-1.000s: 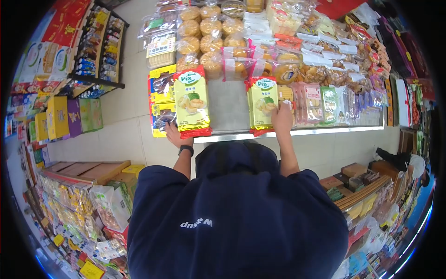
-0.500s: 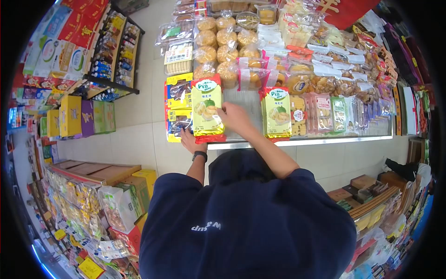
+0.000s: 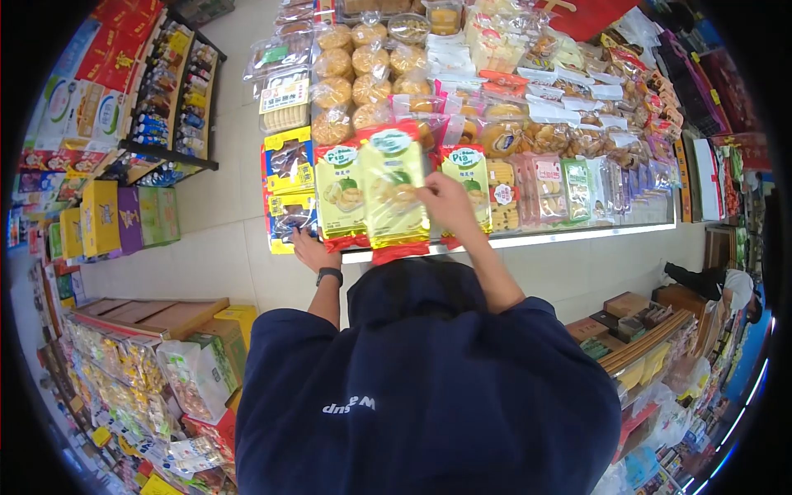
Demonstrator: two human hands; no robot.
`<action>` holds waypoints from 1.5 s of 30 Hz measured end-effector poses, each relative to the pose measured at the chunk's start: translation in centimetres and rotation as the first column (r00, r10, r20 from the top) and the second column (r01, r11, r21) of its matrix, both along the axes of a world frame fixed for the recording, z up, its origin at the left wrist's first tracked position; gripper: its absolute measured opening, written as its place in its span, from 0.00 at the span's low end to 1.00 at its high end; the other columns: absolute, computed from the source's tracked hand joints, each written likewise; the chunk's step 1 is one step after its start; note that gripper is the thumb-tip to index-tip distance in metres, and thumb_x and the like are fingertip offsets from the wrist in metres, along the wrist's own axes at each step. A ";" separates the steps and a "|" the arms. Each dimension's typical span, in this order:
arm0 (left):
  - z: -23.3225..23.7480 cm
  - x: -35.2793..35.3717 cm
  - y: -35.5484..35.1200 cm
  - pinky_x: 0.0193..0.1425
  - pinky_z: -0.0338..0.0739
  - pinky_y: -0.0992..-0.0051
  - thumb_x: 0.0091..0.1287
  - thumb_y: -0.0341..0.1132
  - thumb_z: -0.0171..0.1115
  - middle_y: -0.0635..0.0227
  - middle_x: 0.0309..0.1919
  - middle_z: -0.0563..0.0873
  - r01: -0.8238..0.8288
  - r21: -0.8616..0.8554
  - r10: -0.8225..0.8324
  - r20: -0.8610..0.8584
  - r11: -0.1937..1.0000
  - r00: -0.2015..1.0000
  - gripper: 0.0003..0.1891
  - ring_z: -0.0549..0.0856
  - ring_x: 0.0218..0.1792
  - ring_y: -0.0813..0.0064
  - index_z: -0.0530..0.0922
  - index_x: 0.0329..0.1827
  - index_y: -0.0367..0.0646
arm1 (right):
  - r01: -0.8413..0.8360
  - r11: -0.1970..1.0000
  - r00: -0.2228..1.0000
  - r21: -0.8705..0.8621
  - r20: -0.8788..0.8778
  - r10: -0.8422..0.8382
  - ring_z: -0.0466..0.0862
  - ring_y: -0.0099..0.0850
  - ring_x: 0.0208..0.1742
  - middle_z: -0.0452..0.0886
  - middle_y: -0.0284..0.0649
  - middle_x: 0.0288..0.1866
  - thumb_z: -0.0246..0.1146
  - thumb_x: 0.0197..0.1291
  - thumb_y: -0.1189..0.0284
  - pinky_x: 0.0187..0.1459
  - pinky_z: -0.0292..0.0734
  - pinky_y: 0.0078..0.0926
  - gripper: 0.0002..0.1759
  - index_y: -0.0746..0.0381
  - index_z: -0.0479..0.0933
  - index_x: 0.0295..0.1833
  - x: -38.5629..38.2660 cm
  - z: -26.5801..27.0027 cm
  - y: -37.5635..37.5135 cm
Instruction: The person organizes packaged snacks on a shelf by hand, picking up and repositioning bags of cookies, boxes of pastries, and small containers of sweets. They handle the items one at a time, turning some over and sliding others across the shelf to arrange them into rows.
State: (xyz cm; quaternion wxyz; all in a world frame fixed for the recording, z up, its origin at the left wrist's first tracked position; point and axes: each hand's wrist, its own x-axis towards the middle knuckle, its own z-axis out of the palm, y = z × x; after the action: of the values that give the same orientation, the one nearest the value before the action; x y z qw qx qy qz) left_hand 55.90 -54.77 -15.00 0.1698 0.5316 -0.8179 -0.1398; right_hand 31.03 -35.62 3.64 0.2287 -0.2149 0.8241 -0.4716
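Note:
A yellow-green Pia biscuit packet (image 3: 394, 194) with red ends is gripped at its right edge by my right hand (image 3: 450, 205), fingers closed. It overlaps the inner edge of a like Pia packet (image 3: 340, 198) on the left. To the right, another Pia packet (image 3: 467, 177) is partly covered by my right hand and forearm. My left hand (image 3: 315, 252), wearing a dark wristband, rests with fingers stretched at the lower right corner of a blue and yellow packet (image 3: 293, 212). A second blue and yellow packet (image 3: 289, 161) lies just beyond it.
Round bagged pastries (image 3: 334, 89) sit in rows behind the packets. Cookie packs (image 3: 503, 194) and pink packs (image 3: 549, 188) continue rightward along the display's front edge (image 3: 577, 235). A drinks shelf (image 3: 173, 107) stands left. Boxes (image 3: 623, 322) are behind me; a person (image 3: 737, 285) is at far right.
My right hand has moved right and now grips a Pia packet, held between the left and right ones. My left hand stays by the blue and yellow packet. The view has shifted slightly.

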 end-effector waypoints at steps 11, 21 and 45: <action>-0.1 -0.3 0.0 0.81 0.56 0.53 0.77 0.44 0.55 0.52 0.76 0.69 -0.004 -0.007 0.004 0.048 1.000 0.999 0.22 0.64 0.77 0.49 0.76 0.62 0.34 | 0.201 0.946 0.961 0.254 -0.237 -0.141 0.86 0.41 0.32 0.86 0.48 0.31 0.70 0.59 0.69 0.38 0.79 0.37 0.13 0.68 0.81 0.39 -6.2 0.4 11.9; -0.4 -0.1 -0.1 0.80 0.57 0.52 0.75 0.45 0.57 0.51 0.75 0.70 -0.016 -0.015 0.016 0.039 1.000 0.999 0.22 0.66 0.76 0.51 0.76 0.61 0.36 | 0.333 0.911 0.756 0.245 -0.647 -0.103 0.83 0.49 0.58 0.84 0.48 0.55 0.66 0.60 0.74 0.60 0.77 0.40 0.15 0.64 0.79 0.53 -5.0 2.3 8.4; 0.2 -0.6 -0.2 0.80 0.56 0.51 0.74 0.43 0.59 0.50 0.75 0.70 -0.025 0.029 0.025 -0.010 0.999 1.000 0.22 0.66 0.76 0.48 0.77 0.61 0.35 | -0.224 0.919 0.968 0.324 -0.039 0.250 0.87 0.53 0.47 0.87 0.56 0.42 0.73 0.57 0.59 0.48 0.81 0.51 0.21 0.66 0.81 0.44 2.7 -7.1 -10.9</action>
State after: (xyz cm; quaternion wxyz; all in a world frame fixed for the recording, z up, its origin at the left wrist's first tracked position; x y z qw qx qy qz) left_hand 55.28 -55.01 -14.84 0.1678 0.5434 -0.8083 -0.1523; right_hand 33.69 -46.50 -3.49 0.2828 -0.2920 0.8655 -0.2928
